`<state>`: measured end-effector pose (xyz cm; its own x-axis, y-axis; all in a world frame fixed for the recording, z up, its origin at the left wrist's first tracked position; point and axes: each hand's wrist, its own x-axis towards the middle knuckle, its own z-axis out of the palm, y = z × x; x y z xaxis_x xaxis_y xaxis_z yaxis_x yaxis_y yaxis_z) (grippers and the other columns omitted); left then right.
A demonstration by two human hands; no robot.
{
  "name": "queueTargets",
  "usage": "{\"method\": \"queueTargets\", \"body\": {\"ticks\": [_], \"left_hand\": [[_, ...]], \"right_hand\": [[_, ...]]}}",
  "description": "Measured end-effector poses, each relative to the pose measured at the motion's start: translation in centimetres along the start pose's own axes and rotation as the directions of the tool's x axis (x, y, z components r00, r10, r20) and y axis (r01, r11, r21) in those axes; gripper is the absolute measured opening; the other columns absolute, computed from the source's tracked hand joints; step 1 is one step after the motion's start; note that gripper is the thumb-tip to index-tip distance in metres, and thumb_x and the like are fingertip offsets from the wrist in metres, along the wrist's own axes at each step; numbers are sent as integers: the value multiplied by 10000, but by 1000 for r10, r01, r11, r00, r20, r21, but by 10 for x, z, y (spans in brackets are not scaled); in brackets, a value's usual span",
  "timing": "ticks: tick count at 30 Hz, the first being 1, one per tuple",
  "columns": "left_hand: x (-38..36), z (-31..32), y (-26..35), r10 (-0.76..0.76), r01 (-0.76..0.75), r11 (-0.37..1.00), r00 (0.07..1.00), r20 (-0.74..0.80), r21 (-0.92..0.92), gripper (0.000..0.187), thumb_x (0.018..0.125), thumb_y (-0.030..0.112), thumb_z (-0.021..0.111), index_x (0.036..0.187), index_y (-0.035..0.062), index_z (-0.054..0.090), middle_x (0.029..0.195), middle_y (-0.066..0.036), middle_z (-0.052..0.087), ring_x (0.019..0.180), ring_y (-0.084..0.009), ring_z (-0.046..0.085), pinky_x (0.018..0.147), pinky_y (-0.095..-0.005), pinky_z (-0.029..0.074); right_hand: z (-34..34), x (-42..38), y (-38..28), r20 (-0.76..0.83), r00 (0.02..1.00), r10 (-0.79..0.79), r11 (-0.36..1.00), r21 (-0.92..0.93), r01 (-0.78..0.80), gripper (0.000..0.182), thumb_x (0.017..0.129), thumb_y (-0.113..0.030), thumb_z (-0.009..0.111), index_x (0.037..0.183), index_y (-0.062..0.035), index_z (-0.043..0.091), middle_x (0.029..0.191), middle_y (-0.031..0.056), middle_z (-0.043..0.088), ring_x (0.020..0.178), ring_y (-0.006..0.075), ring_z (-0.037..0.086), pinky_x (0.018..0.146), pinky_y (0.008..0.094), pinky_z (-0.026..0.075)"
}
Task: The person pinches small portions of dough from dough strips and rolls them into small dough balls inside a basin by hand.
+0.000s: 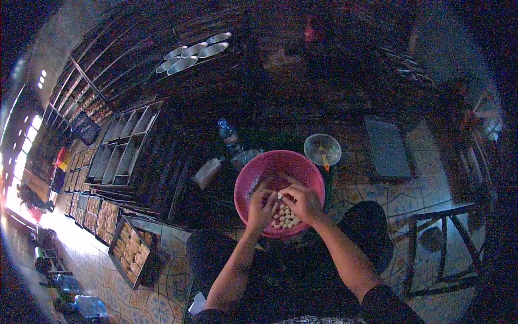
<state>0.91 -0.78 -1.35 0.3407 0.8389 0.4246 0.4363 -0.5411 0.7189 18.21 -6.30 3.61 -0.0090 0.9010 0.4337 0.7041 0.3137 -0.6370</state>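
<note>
Pretty dim room, tiled floor [423, 189] under everything, and bright daylight coming in at the far left. On that side there's a rack of long metal molds [118, 146], with rows of brown baked stuff by it and a tray of bread rolls [129, 251] sitting nearer to me. Some shiny round pans [183, 65] are grouped toward the top left, and a couple of bluish water jugs [89, 306] are down in the bottom left corner.

So I've got a pink basin [242, 208] right in front of me, between my knees, and both hands are inside it. My right hand [302, 202] has its fingertips pinched on a small white piece [280, 195]. My left hand [263, 207] is curled in from the other side, fingertips right by that same piece, but honestly I can't tell if they're gripping it too. Below my fingers there's a bunch of pale round pieces [286, 218] heaped at the near side of the basin.

Just past the rim on the right is a bowl [308, 144] with something orange-handled [325, 160] in it, the end poking over the edge toward me. To the left there's a clear plastic bottle [229, 135] and a whitish plastic bag [208, 171]. Well off to the right: a flat dark panel [387, 146] and a dark open frame [444, 248].
</note>
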Motion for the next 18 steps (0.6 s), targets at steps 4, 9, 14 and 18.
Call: {"method": "queueTargets", "body": {"ticks": [4, 9, 14, 18], "left_hand": [[4, -15, 39, -405, 399, 837, 912, 66, -376, 292, 888, 197, 746, 1091, -1, 676, 1226, -171, 660, 1154, -357, 631, 1010, -431, 477], [-5, 5, -16, -417, 463, 766, 886, 204, -445, 314, 853, 172, 779, 1118, 28, 693, 1259, -199, 661, 1155, -330, 643, 1006, -420, 480], [10, -21, 24, -332, 365, 858, 931, 153, -362, 283, 877, 57, 745, 1143, 19, 657, 1118, -102, 696, 1054, -186, 651, 934, -311, 503], [6, -7, 12, -274, 282, 847, 958, 85, -450, 323, 916, 69, 724, 1216, 23, 613, 1067, -53, 671, 990, -141, 630, 885, -292, 513]], "right_hand": [[4, -4, -1, 41, 999, 35, 992, -122, -29, 139, 837, -158, 740, 919, -53, 702, 1061, 138, 720, 994, 326, 694, 811, 430, 555], [10, -11, 4, 21, 998, 51, 994, -93, -48, 197, 848, -157, 727, 992, -27, 694, 1203, 162, 684, 1063, 347, 670, 888, 444, 541], [5, -13, 4, 10, 997, -80, 995, 59, 80, 268, 881, -147, 701, 1110, -17, 656, 1143, 169, 698, 1052, 299, 691, 870, 416, 553], [-11, -6, -23, 95, 970, 223, 948, 213, -238, 228, 891, -150, 700, 1071, -20, 653, 1022, 142, 701, 903, 276, 717, 779, 398, 555]]}}
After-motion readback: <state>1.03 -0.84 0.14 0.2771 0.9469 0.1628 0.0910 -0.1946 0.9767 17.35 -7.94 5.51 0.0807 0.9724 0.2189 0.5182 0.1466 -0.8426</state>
